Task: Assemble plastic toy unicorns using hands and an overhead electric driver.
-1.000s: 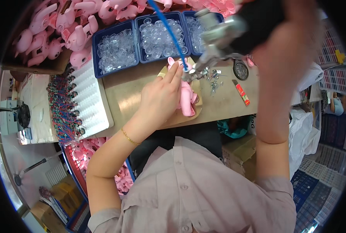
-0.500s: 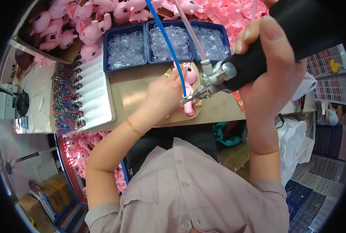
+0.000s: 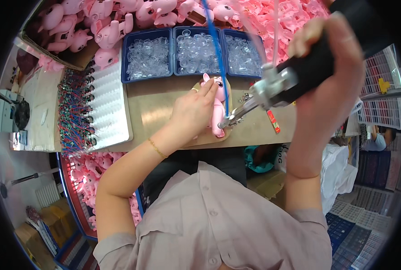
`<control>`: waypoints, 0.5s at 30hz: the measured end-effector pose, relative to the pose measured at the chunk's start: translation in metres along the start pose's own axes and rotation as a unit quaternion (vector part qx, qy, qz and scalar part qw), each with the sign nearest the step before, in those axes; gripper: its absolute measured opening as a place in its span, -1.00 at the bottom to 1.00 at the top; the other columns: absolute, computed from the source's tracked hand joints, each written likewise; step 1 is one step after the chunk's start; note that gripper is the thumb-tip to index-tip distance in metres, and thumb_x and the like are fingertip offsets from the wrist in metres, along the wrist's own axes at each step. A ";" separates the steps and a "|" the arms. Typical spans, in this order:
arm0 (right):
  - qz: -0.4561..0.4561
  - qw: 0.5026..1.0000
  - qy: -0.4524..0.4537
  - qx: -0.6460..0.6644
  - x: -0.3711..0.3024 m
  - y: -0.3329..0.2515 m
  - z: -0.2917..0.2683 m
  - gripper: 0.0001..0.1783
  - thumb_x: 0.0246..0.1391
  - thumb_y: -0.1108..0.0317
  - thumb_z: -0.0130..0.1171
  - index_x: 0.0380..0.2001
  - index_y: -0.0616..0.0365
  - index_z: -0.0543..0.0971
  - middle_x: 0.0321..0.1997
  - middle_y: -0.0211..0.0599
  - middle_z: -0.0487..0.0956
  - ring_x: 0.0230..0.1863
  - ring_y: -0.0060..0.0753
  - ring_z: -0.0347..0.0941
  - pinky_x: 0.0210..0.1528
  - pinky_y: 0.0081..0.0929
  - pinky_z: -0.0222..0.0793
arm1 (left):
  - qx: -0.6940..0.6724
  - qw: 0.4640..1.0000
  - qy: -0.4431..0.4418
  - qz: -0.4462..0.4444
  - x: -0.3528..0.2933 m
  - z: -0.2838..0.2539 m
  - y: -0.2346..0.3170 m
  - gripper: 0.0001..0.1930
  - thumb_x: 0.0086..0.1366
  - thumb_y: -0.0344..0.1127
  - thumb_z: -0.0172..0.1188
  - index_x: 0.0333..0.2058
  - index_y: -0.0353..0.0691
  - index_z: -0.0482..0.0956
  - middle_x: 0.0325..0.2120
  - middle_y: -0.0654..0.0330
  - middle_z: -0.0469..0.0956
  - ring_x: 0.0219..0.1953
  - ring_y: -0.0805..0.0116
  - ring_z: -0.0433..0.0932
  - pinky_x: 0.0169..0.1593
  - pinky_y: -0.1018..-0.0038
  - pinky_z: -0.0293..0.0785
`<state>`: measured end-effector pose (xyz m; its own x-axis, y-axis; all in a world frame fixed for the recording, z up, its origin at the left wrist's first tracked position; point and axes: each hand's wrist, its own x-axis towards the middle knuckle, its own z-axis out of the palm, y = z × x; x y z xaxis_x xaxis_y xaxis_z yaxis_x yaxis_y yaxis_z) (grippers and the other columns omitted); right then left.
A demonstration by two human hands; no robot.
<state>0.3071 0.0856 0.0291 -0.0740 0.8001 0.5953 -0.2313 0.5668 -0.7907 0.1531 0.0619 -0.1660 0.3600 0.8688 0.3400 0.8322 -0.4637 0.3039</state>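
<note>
A pink toy animal figure (image 3: 218,109) lies on a tan board (image 3: 208,142) on the table, head toward the far side. Over its left side rests my left hand (image 3: 192,113), its fingers extended and pressed against the toy to hold it down. My right hand (image 3: 328,101) is wrapped around a black power screwdriver (image 3: 301,76), blurred by motion. The screwdriver's metal nose slants down left, its tip beside the toy's lower end; whether they touch I cannot tell. A blue tube (image 3: 218,49) runs down to that tip. Small metal bits (image 3: 244,97) lie right of the toy.
Blue bins (image 3: 147,80) of clear plastic parts line the table behind the board. Pink toy parts (image 3: 272,27) are heaped beyond, some in a cardboard box (image 3: 77,58). Wired circuit pieces (image 3: 74,112) and a white ridged tray (image 3: 110,108) sit left. A red-yellow strip (image 3: 273,121) lies right.
My right hand and the screwdriver have moved up and to the right, the tip shifting slightly right and nearer me. My left hand stays on the toy.
</note>
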 end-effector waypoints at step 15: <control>0.056 0.988 0.113 -0.084 0.033 -0.010 0.016 -0.70 0.01 0.22 0.25 -0.33 0.25 0.52 -0.64 -0.40 0.45 -0.66 -0.61 0.36 -0.60 -0.68 0.25 | -0.281 0.954 -0.070 0.079 0.038 -0.009 0.005 -0.61 0.05 -0.05 0.32 -0.51 -0.32 0.49 -0.50 0.00 0.48 -0.36 0.05 0.47 -0.18 0.20 0.39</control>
<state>0.2918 0.1037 0.0588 0.1330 0.8724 0.4704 -0.0675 0.4815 -0.8738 0.1672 0.0912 -0.1438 0.5471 0.7773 0.3105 0.4207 -0.5761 0.7008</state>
